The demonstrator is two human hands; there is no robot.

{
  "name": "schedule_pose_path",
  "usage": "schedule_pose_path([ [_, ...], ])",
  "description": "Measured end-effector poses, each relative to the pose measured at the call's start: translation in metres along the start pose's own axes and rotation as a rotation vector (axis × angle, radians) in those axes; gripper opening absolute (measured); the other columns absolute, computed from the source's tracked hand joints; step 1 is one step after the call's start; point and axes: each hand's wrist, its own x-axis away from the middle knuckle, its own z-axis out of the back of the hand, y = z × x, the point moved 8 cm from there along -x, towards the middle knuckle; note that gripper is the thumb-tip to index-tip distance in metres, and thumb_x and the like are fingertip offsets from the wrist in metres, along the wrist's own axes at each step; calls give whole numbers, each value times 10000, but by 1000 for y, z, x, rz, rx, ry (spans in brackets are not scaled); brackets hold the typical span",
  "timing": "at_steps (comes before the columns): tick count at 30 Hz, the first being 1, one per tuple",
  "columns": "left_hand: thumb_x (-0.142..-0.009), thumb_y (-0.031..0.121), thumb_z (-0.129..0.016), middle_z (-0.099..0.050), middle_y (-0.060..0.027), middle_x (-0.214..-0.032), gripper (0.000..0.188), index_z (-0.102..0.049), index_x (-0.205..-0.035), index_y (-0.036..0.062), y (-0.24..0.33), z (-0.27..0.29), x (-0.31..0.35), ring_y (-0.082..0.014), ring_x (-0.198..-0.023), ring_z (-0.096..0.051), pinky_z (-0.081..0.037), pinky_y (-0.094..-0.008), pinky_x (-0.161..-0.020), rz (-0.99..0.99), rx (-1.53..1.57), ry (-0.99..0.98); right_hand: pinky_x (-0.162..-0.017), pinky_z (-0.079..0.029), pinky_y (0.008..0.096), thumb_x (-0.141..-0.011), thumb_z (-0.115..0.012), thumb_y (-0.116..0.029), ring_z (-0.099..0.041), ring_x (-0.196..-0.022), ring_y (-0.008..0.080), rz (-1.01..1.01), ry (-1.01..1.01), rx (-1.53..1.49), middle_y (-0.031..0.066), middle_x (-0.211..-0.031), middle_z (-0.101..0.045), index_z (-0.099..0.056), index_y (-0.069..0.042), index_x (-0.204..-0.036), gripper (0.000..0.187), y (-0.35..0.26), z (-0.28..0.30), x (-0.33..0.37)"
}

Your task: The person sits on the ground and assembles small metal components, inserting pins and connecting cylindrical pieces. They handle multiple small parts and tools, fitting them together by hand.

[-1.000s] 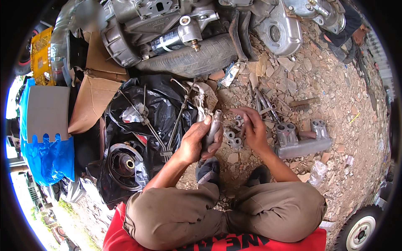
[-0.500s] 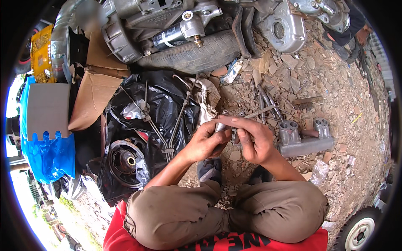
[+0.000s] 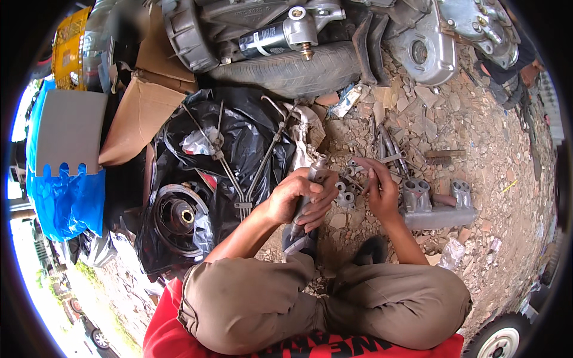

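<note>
Brown trousers (image 3: 245, 307), red shirt (image 3: 162, 316) and dark shoes (image 3: 372, 249) are worn.

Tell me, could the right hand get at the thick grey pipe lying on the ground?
Likely yes: the thick grey pipe lies close by, to the right of the right hand, and nothing visible blocks the way. Whether that hand already holds something is hard to tell.

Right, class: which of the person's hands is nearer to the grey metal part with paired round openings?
The right. The right hand is just left of the grey metal part; the left hand is farther left, gripping a metal cylinder.
</note>
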Motion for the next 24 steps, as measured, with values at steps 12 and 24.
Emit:
schedule_pose_path([
  [12, -871, 199, -515, -417, -32, -523, 250, -449, -723, 8, -17, 8, -1, -115, -346, -382, -344, -254, -302, 108, -156, 24, -570, -516, 323, -891, -570, 55, -665, -658, 225, 608, -187, -84, 174, -1090, -706, -544, -15, -1255, 372, -153, -6, -15],
  [24, -819, 194, -599, -431, -35, -533, 325, -403, -599, 58, 1, -12, 8, -83, -361, -386, -315, -222, -302, 124, -9, -85, -599, -508, 216, -1051, -408, -97, -615, -716, 56, -52, 9, -135, 132, -1248, -665, -596, 10, -1218, 273, -7, 11, -14],
])
